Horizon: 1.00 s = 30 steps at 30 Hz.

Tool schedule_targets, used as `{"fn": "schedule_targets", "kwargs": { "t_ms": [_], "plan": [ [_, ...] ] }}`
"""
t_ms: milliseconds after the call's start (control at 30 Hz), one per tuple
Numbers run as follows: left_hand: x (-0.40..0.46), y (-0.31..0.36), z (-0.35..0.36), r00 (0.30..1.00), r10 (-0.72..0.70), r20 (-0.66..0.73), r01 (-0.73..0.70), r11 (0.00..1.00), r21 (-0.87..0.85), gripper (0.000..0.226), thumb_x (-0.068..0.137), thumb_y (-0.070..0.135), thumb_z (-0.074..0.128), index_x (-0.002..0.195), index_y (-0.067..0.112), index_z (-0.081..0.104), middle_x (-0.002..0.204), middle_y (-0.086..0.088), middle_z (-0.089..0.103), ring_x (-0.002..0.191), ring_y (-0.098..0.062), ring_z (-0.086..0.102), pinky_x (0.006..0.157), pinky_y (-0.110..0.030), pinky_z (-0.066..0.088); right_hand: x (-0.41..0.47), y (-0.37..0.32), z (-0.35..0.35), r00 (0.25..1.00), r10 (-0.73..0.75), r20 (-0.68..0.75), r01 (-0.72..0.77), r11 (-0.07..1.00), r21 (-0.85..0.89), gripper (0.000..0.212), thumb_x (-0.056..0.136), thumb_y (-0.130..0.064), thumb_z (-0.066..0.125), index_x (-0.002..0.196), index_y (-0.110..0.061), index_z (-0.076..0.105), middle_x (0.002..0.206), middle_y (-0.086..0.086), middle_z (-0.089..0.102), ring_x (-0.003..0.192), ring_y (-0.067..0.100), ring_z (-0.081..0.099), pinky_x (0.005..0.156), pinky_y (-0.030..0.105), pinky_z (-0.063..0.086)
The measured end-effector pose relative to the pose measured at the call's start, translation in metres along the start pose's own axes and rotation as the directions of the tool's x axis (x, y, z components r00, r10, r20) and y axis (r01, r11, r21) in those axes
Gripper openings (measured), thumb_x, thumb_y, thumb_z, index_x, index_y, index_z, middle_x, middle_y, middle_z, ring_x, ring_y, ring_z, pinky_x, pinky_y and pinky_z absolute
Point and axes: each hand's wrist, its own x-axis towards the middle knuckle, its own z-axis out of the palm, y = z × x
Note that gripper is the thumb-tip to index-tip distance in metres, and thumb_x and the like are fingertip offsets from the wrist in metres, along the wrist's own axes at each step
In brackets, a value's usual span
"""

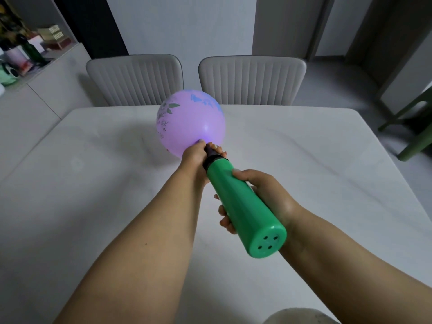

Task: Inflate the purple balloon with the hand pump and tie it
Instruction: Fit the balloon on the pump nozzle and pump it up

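Balloon ahead of the pump, both held over the table.

From where I look, the balloon (190, 122) sits at the far end of the pump (243, 206), above the middle of the table (327, 183). My left hand (195, 160) wraps the junction between balloon and pump, touching both. My right hand (264, 192) grips the pump body further back, on its right side, with the pump's near end closest to me. Behind the table stand two chairs side by side, the left chair (134, 78) and the right chair (251, 79). A sideboard (53, 87) runs along the far left, with clutter on it.
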Motion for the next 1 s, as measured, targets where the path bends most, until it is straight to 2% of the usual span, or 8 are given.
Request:
{"fn": "schedule_targets", "kwargs": {
  "t_ms": [167, 300, 433, 567, 700, 867, 1000],
  "plan": [
    [0.006, 0.006, -0.01, 1.0, 0.0, -0.006, 0.0, 1.0, -0.015, 0.044, 0.103, 0.027, 0.03, 0.064, 0.012, 0.04, 0.037, 0.002, 0.045, 0.038, -0.011, 0.043, 0.047, -0.018, 0.041, -0.019, 0.017, -0.01, 0.997, 0.056, 0.056, -0.055, 0.998, -0.016, 0.05, 0.083, -0.039, 0.052, 0.109, 0.003, 0.054, 0.063, 0.018, 0.062, 0.044, 0.03, 0.063, 0.045, 0.027, 0.053],
    [0.005, -0.005, -0.003, 1.0, -0.013, -0.018, 0.013, 0.999, -0.029, 0.044, 0.104, 0.027, 0.029, 0.064, 0.012, 0.037, 0.033, 0.003, 0.042, 0.049, -0.01, 0.037, 0.048, -0.02, 0.036, -0.007, 0.004, -0.004, 0.999, 0.022, -0.043, -0.024, 0.999, -0.047, 0.046, 0.086, -0.036, 0.051, 0.112, 0.002, 0.052, 0.062, 0.019, 0.061, 0.04, 0.031, 0.061, 0.043, 0.028, 0.053],
    [0.007, -0.012, 0.0, 1.0, 0.006, -0.007, -0.006, 0.999, 0.036, 0.046, 0.104, 0.028, 0.025, 0.062, 0.012, 0.036, 0.033, 0.003, 0.041, 0.037, -0.012, 0.039, 0.049, -0.02, 0.036, 0.005, 0.0, -0.005, 0.993, -0.021, -0.118, 0.014, 0.998, -0.065, 0.051, 0.087, -0.039, 0.056, 0.115, 0.003, 0.053, 0.067, 0.02, 0.062, 0.04, 0.031, 0.062, 0.042, 0.028, 0.053],
    [0.01, -0.008, -0.003, 1.0, -0.003, -0.018, 0.003, 1.0, 0.017, 0.045, 0.104, 0.027, 0.028, 0.062, 0.011, 0.036, 0.034, 0.002, 0.041, 0.049, -0.013, 0.036, 0.051, -0.022, 0.037, -0.011, 0.013, -0.015, 0.996, 0.015, -0.086, -0.019, 0.998, -0.051, 0.06, 0.087, -0.045, 0.056, 0.122, 0.003, 0.051, 0.075, 0.021, 0.062, 0.043, 0.031, 0.063, 0.042, 0.029, 0.053],
    [0.007, -0.01, 0.007, 1.0, -0.004, -0.019, 0.003, 1.0, -0.004, 0.045, 0.104, 0.028, 0.028, 0.063, 0.012, 0.036, 0.033, 0.003, 0.04, 0.049, -0.011, 0.034, 0.05, -0.021, 0.035, -0.008, 0.001, -0.011, 0.994, 0.011, -0.113, -0.019, 0.997, -0.074, 0.065, 0.086, -0.052, 0.056, 0.12, 0.003, 0.052, 0.067, 0.021, 0.062, 0.041, 0.031, 0.063, 0.041, 0.029, 0.053],
    [0.007, -0.011, 0.011, 0.999, 0.002, 0.042, -0.003, 1.0, 0.027, 0.044, 0.104, 0.028, 0.027, 0.065, 0.011, 0.039, 0.036, 0.002, 0.043, 0.029, -0.012, 0.043, 0.047, -0.018, 0.037, 0.003, -0.013, -0.004, 0.98, -0.071, -0.187, 0.048, 0.991, -0.126, 0.056, 0.086, -0.047, 0.059, 0.112, 0.002, 0.053, 0.072, 0.02, 0.063, 0.04, 0.03, 0.063, 0.04, 0.029, 0.053],
    [0.012, -0.006, 0.006, 0.999, -0.004, 0.033, 0.004, 1.0, 0.016, 0.044, 0.103, 0.03, 0.029, 0.064, 0.013, 0.038, 0.037, 0.003, 0.043, 0.032, -0.011, 0.041, 0.047, -0.017, 0.038, -0.015, 0.006, -0.014, 0.986, -0.031, -0.165, 0.009, 0.991, -0.133, 0.058, 0.083, -0.047, 0.062, 0.114, 0.002, 0.053, 0.074, 0.021, 0.065, 0.045, 0.031, 0.064, 0.044, 0.029, 0.053]
  ]
}}
